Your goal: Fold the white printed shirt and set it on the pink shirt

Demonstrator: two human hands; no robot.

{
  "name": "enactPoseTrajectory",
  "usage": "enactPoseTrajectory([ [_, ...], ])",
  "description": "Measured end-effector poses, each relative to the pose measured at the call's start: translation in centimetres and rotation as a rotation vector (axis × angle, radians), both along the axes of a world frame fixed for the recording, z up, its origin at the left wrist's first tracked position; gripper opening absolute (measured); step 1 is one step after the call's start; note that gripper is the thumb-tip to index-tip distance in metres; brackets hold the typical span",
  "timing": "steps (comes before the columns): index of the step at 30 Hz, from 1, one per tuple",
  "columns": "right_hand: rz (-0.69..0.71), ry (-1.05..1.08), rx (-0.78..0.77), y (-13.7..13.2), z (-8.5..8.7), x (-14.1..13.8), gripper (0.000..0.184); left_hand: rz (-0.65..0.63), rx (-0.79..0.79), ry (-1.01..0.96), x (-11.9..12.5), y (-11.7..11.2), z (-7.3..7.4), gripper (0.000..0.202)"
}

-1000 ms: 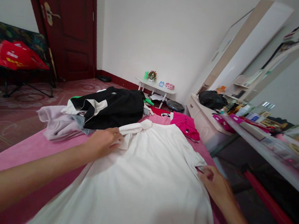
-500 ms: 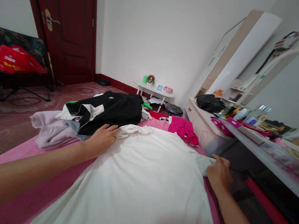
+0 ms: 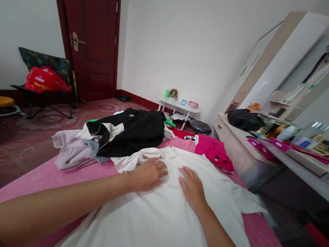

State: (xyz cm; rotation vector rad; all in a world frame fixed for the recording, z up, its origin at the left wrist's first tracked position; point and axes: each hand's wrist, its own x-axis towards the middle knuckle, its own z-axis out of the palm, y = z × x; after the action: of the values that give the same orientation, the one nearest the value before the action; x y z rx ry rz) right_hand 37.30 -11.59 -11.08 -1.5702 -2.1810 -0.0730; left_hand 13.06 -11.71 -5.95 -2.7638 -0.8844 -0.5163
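White shirt [image 3: 156,222] spread out beneath left grip [image 3: 150,174], right grip [image 3: 192,186].

A white shirt [image 3: 156,220] lies spread, lightly wrinkled, on a pink cover [image 3: 62,176], one sleeve [image 3: 251,202] outstretched.

The near shirt [image 3: 150,222] is plain white, the bed [image 3: 40,189] pink. Beyond, a garment on the left [image 3: 143,131] is black with a small white mark, the cloth [image 3: 70,150] left of it pale lilac, and a garment on the right [image 3: 212,150] bright magenta. The far door [image 3: 94,36] is dark red; the left bag [image 3: 47,80] is red with white and yellow lettering.
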Motion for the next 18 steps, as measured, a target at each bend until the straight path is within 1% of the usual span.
enactPoseTrajectory([
  [2,0.029,0.024,-0.011,0.2,-0.3,0.6,0.036,0.092,0.057,-0.044,-1.3,0.9,1.4,0.031],
  [5,0.043,0.049,0.007,0.5,-0.5,1.0,0.035,0.322,0.144,-0.123,-4.8,2.8,3.6,0.035],
  [7,0.037,0.037,0.019,0.5,-0.6,0.9,0.035,0.473,0.164,-0.117,-7.3,3.5,4.3,0.038],
  [8,0.034,0.025,0.022,0.5,-0.6,0.8,0.035,0.522,0.156,-0.085,-8.5,3.6,4.3,0.044],
  [9,0.033,0.014,0.024,0.4,-0.6,0.6,0.035,0.551,0.139,-0.037,-9.4,3.5,4.0,0.054],
  [11,0.030,-0.002,0.030,0.3,-0.6,0.4,0.035,0.565,0.115,0.064,-10.7,2.9,2.9,0.077],
  [12,0.028,-0.006,0.035,0.2,-0.6,0.3,0.034,0.567,0.116,0.097,-11.1,2.6,2.3,0.083],
  [13,0.025,-0.008,0.039,0.2,-0.6,0.2,0.034,0.572,0.122,0.111,-11.3,2.3,1.7,0.086],
  [15,0.019,-0.010,0.045,0.1,-0.5,0.1,0.033,0.580,0.133,0.106,-11.5,2.0,0.9,0.085],
  [18,0.022,-0.010,0.040,0.0,-0.4,0.1,0.034,0.584,0.126,0.090,-11.9,2.6,0.6,0.085],
])
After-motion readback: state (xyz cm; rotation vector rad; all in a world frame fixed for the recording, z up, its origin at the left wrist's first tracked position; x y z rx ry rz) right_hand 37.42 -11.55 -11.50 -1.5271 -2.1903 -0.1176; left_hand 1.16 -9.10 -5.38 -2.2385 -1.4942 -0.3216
